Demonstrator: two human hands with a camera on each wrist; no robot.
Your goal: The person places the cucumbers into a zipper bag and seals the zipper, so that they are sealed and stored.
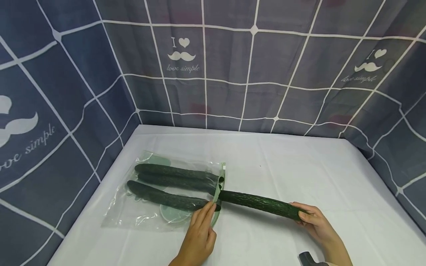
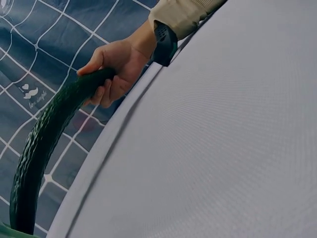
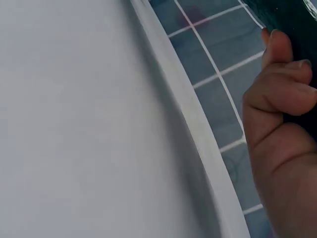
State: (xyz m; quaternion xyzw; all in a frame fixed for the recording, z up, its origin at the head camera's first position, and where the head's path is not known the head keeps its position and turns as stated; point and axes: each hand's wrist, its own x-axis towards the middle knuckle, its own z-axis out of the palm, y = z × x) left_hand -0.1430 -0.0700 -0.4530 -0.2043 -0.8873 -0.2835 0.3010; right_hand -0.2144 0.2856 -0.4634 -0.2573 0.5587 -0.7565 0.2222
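Note:
My right hand (image 1: 314, 221) grips one end of a dark green cucumber (image 1: 259, 204), thumb on top. The cucumber's other end is at the mouth of a clear zip bag (image 1: 116, 216) with a green zip strip. In the left wrist view the same cucumber (image 2: 47, 134) runs down from the right hand (image 2: 121, 67); in the right wrist view curled fingers (image 3: 285, 74) wrap round it. My left hand (image 1: 199, 231) holds the bag's edge at the strip, fingertips on it. Inside the bag lie three more cucumbers (image 1: 168, 195), side by side.
The bag lies flat on a table with a white cloth (image 1: 283, 159). Grid-patterned curtains (image 1: 226, 96) stand along the table's back and sides. A dark wrist device (image 1: 307, 258) is strapped below my right hand.

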